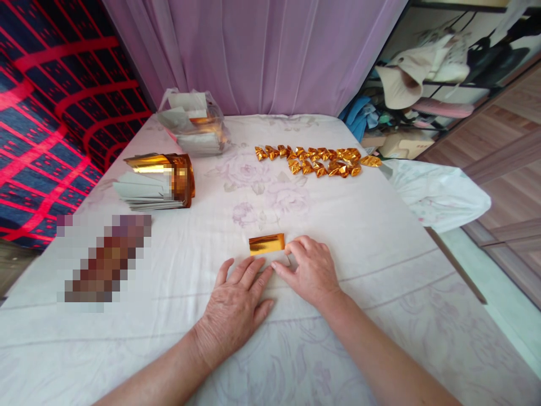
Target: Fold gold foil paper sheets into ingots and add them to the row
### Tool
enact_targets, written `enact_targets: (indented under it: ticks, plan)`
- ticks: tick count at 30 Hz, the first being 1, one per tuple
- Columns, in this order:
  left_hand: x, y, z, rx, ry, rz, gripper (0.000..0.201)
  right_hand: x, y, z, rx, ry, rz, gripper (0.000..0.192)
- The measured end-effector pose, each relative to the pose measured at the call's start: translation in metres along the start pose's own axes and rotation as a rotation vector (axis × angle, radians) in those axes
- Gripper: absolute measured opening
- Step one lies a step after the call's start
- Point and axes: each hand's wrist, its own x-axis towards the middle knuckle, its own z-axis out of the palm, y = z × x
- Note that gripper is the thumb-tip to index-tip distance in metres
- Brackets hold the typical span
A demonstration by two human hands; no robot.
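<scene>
A: What's nearest?

B: Both hands lie on the cloth-covered table (380, 270), near the middle and toward its near edge. The left hand (235, 307) rests flat, fingers spread, gripping nothing. The right hand (310, 270) is just beside it, fingertips touching the right end of a gold foil sheet (266, 243), pressing rather than pinching, so nothing is really held.

A: How would that sheet handle?

B: I'd judge it very light, thin and slick, quick to crease and hold a fold. It looks folded into a narrow strip already. The short ends or a corner look best to take hold of, since the shiny face would slide.

A: And farther out?

B: Toward the left edge sits a stack of foil sheets (158, 180), gold side and pale backing showing. Beyond it, at the far left corner, is a clear bag of sheets (194, 127). Toward the far right edge lie rows of folded gold pieces (316, 159), close together.
</scene>
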Motion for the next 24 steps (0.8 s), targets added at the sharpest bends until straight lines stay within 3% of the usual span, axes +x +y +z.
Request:
enact_targets:
  ticks: [24]
  plan:
    - [-0.001,-0.002,0.001,0.019,0.012,0.009,0.045,0.004,0.032,-0.007,0.338,-0.222,-0.069,0.013]
